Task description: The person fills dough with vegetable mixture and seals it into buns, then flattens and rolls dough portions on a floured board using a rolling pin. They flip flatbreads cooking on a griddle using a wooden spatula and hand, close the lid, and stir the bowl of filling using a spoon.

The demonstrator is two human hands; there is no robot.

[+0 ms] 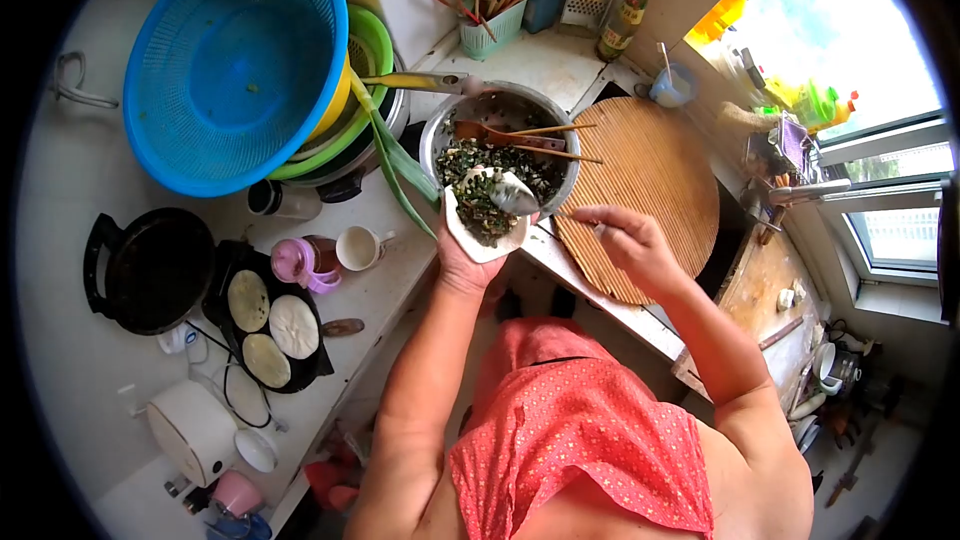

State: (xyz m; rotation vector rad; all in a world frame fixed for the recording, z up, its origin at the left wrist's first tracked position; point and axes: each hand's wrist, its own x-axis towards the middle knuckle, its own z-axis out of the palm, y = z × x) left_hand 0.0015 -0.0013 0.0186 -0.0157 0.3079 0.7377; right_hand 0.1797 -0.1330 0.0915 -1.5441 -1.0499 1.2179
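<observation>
Cupped in my left hand [464, 258] is a round, white dough wrapper [483, 248], its edges folding up around a heap of chopped green filling [488, 215]. My right hand [630, 242] grips a metal spoon [513, 198] by its handle, and the spoon's bowl rests at the filling on the wrapper. Just behind stands a metal mixing bowl [430, 138] holding more green filling. A brown wooden spatula [480, 132] and a pair of chopsticks [572, 155] lie across it.
A round slatted mat [650, 170] lies right of the bowl. Flat cakes [294, 327] sit in a black pan at left. Long green leaves [395, 165] hang beside stacked basins [235, 70]. A floured board [760, 325] and rolling pin [781, 333] are at right.
</observation>
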